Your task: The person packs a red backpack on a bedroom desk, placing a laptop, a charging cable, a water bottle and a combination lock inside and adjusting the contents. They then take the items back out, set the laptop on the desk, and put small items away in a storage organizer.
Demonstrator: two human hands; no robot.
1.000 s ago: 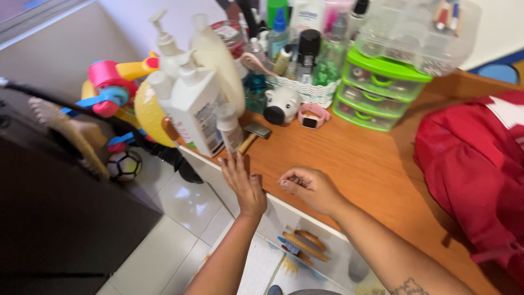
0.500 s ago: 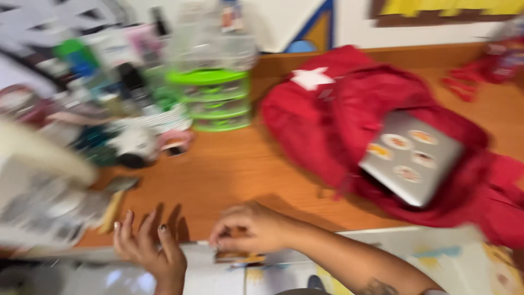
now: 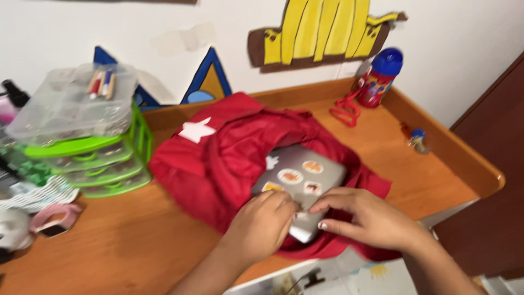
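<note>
A red backpack [image 3: 218,158] with a white star lies on the wooden desk [image 3: 125,240]. A silver laptop [image 3: 303,175] with round stickers sticks out of its open mouth. My left hand [image 3: 265,224] sits on the laptop's near corner and the bag's rim, fingers curled over them. My right hand [image 3: 365,218] rests on the laptop's near edge, fingers stretched toward the left hand. Whether either hand grips firmly is unclear.
A green drawer unit [image 3: 103,164] topped by a clear plastic box [image 3: 71,104] stands at left, with a pink watch [image 3: 52,218] in front. A red and blue water bottle [image 3: 379,79] stands at the back right. A raised rim [image 3: 464,158] bounds the desk's right side.
The view swung right from the bottles and desk edge to the backpack. Both hands moved from the desk's front edge onto the laptop in the bag.
</note>
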